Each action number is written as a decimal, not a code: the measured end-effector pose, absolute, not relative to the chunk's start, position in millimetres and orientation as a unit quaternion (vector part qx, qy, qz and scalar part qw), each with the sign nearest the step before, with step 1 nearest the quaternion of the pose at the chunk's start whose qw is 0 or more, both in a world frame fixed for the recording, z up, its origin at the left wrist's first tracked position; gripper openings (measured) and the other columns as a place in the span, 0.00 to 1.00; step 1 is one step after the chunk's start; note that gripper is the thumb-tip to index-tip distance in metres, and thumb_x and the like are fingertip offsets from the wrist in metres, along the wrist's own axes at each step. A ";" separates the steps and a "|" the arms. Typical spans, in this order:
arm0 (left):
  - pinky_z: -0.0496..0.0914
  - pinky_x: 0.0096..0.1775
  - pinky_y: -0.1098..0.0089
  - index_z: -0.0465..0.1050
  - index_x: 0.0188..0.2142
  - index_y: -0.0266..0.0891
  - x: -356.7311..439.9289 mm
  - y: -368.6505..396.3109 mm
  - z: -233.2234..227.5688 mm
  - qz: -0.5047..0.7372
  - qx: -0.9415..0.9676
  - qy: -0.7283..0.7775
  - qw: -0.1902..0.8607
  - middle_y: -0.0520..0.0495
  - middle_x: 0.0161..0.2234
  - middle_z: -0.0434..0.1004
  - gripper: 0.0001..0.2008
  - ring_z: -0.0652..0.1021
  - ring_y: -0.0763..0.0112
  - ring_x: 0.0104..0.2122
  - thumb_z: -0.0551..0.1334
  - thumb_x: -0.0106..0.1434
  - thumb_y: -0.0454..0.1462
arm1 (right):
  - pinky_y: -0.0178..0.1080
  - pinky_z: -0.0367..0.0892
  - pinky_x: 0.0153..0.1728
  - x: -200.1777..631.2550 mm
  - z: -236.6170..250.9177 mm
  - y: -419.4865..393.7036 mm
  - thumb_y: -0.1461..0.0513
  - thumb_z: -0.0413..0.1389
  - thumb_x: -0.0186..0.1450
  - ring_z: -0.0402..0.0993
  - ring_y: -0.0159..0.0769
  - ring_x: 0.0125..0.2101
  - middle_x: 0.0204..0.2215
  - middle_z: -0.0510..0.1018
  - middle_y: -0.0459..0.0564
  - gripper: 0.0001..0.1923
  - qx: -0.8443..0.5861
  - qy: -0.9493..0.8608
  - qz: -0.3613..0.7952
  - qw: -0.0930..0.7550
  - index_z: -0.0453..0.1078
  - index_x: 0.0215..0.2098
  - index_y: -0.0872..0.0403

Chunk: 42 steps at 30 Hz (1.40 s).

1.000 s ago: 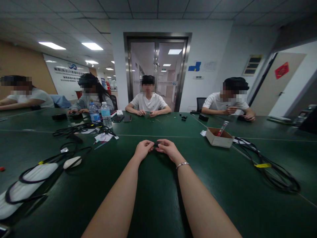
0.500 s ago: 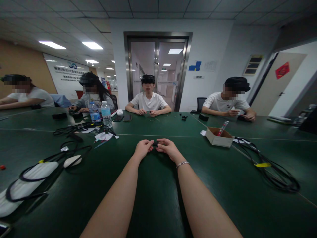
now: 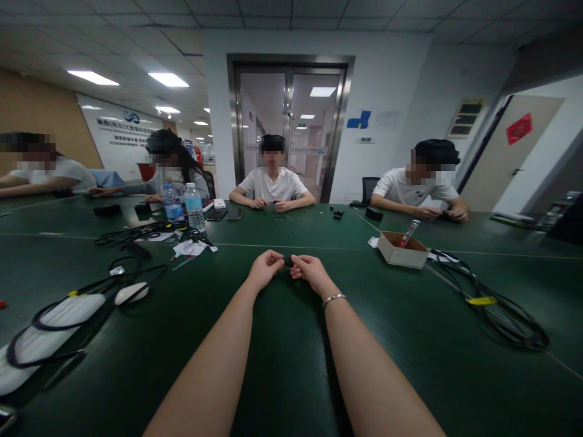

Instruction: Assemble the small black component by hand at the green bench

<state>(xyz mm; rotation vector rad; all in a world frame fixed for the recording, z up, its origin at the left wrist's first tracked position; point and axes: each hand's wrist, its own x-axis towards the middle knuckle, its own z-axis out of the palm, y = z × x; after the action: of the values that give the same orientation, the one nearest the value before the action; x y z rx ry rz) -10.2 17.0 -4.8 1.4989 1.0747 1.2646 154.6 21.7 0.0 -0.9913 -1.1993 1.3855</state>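
Both my arms stretch forward over the dark green table (image 3: 291, 364). Between my fingertips is a small black object (image 3: 288, 261), too small and dark for me to name its kind. My left hand (image 3: 265, 269) pinches its left end between thumb and fingers. On the other side, my right hand (image 3: 312, 271) is closed on the right end, thumb and index finger pressed together. A silver bracelet (image 3: 334, 298) circles my right wrist. My fingers hide part of the object.
An open cardboard box (image 3: 403, 258) holding a red-and-clear tube stands right of my hands, beside a coiled black cable (image 3: 505, 315). To the left lie a white power strip (image 3: 54, 337), a computer mouse (image 3: 132, 294), papers (image 3: 189, 248) and water bottles (image 3: 195, 209). Several people sit across the table.
My right thumb and index finger have closed onto the black object, where they were more spread before. At the far left, a co-worker's arm has reached out leftward.
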 end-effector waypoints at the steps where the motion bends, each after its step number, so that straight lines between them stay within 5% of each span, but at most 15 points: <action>1: 0.65 0.27 0.74 0.70 0.35 0.35 -10.4 16.7 -4.4 0.511 0.605 0.428 0.436 0.47 0.31 0.74 0.15 0.74 0.71 0.29 0.67 0.51 0.41 | 0.27 0.69 0.17 154.6 -0.2 22.0 0.62 0.62 0.62 0.71 0.29 0.17 0.19 0.74 0.51 0.10 -0.412 -0.498 0.573 0.504 0.70 0.28 0.62; 7: 0.67 0.29 0.74 0.69 0.40 0.37 -8.2 17.7 -2.3 0.513 0.589 0.437 0.445 0.44 0.38 0.74 0.17 0.76 0.70 0.33 0.65 0.55 0.43 | 0.27 0.69 0.17 152.9 -0.9 22.8 0.61 0.63 0.61 0.70 0.29 0.17 0.18 0.74 0.50 0.11 -0.417 -0.488 0.565 0.518 0.70 0.28 0.61; 13: 0.65 0.25 0.76 0.69 0.41 0.35 -5.8 19.2 -1.4 0.504 0.566 0.485 0.437 0.50 0.25 0.69 0.10 0.71 0.75 0.23 0.57 0.62 0.39 | 0.26 0.69 0.17 151.9 -0.5 21.4 0.64 0.62 0.62 0.70 0.27 0.17 0.19 0.73 0.50 0.08 -0.409 -0.499 0.570 0.509 0.71 0.29 0.62; 20: 0.67 0.27 0.74 0.70 0.40 0.36 -6.8 22.2 -3.7 0.501 0.558 0.484 0.451 0.46 0.32 0.73 0.09 0.74 0.75 0.25 0.57 0.61 0.37 | 0.27 0.69 0.18 152.4 -0.9 21.1 0.65 0.62 0.61 0.70 0.28 0.17 0.19 0.73 0.50 0.06 -0.400 -0.498 0.572 0.514 0.71 0.30 0.63; 28: 0.59 0.21 0.77 0.70 0.42 0.33 -9.7 21.9 -3.9 0.481 0.608 0.469 0.423 0.54 0.16 0.66 0.14 0.65 0.78 0.15 0.55 0.63 0.40 | 0.27 0.71 0.20 152.9 2.7 18.0 0.69 0.62 0.59 0.72 0.28 0.19 0.21 0.75 0.49 0.05 -0.403 -0.497 0.587 0.496 0.73 0.34 0.62; 42: 0.53 0.18 0.75 0.75 0.39 0.30 -12.7 24.7 -2.5 0.468 0.600 0.476 0.442 0.55 0.10 0.59 0.18 0.60 0.78 0.12 0.52 0.64 0.42 | 0.30 0.74 0.27 153.0 0.9 12.7 0.69 0.65 0.54 0.76 0.30 0.23 0.28 0.78 0.49 0.13 -0.334 -0.530 0.584 0.515 0.74 0.38 0.60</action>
<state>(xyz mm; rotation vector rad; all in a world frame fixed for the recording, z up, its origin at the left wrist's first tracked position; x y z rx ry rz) -12.7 24.7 -2.5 1.4882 1.1824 1.1606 153.0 12.7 0.9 -0.8028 -1.2741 1.4035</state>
